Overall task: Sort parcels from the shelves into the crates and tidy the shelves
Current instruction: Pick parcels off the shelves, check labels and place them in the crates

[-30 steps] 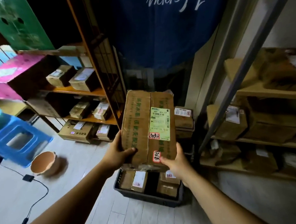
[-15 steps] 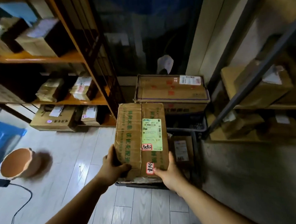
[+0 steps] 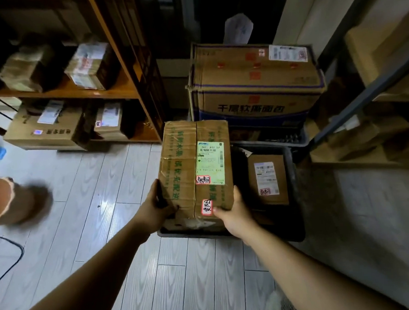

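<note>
Head view: both hands hold one cardboard parcel (image 3: 194, 167) w/ its long axis running away from the person, directly over the near-left part of a dark crate (image 3: 295, 197) on the floor. Parcel is brown, creased, w/ clear tape down the centre seam, green printed characters in columns on both flaps, a pale green shipping label w/ barcode on the right flap, and two small red-bordered white stickers w/ handwritten marks, one at the label's lower left and one at the near edge by the seam. Left hand (image 3: 154, 209) grips the parcel's near-left corner, thumb on top, fingers wrapped under and out of sight. Right hand (image 3: 235, 215) grips the near-right corner, thumb tip pressing the top beside the near sticker, other fingers hidden underneath. Inside the crate, right of the parcel, lies a smaller box (image 3: 268, 180) w/ a white label and a similar red-bordered sticker. Beyond the crate, a large carton (image 3: 254, 81) w/ blue stripes sits on a second crate (image 3: 281, 139). Left of the parcel stands a wooden shelf (image 3: 77, 90) w/ several boxes; right of the crate, a metal-framed shelf (image 3: 361, 94) w/ more boxes, too dim for detail.
</note>
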`<state>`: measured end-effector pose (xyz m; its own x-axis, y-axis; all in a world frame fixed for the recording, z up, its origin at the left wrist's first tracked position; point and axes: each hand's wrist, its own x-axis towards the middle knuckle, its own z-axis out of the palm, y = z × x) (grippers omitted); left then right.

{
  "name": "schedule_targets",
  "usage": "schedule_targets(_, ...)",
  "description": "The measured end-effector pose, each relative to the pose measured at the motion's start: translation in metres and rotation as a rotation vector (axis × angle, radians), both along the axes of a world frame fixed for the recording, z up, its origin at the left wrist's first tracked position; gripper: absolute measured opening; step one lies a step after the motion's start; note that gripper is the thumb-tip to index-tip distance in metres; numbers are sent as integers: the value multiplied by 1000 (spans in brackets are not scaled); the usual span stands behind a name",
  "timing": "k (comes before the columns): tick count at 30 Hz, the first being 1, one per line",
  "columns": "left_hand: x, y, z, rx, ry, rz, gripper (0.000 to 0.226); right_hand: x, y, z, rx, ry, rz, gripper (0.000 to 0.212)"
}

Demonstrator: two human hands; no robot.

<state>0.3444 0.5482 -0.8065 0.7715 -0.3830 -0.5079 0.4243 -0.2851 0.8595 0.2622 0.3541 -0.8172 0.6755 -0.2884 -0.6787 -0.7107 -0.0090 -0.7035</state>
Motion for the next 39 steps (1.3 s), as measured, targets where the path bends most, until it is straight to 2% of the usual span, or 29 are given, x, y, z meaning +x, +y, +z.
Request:
schedule_targets(4, 7, -2, -12, 95, -71, -49, 63, 3, 5, -11, -80, 23, 74, 97)
schedule_targets(6, 4, 3, -19, 186, -164, -127, 66, -4, 13, -12, -206, -1, 191, 98)
schedule_targets(8, 4, 13, -30, 394, -375, -240, 73, -10, 19, -11, -365, -37, 357, 88)
schedule_targets(10, 5, 20, -46, 660, -558, -485, 77, -11, 19, -14, -447, -3, 465, 78)
schedule_targets(12, 7, 18, -45, 813, -479, -623, 74, -6, 16, -14, -476, 63, 514, 75)
schedule_targets(15, 15, 9, -19, 926, -347, -728, 80, 2, 10, 8, -411, 158, 534, 76)
schedule_targets(19, 11, 9, 28, 915, -252, -707, 83, -6, -4, 60, -413, 215, 552, 71)
schedule_targets(22, -9, 12, 88, 902, -219, -689, 80, -33, -10, 115, -424, 223, 539, 65)
schedule_targets(28, -29, -6, 205, 757, -333, -809, 76, -100, -31, 228, -335, 246, 395, 61)
schedule_targets(33, -45, -52, 284, 740, -408, -828, 75, -144, -71, 304, -427, 197, 282, 55)
schedule_targets(39, -111, -138, 350, 685, -505, -886, 72, -212, -140, 371, -531, 131, 208, 55)
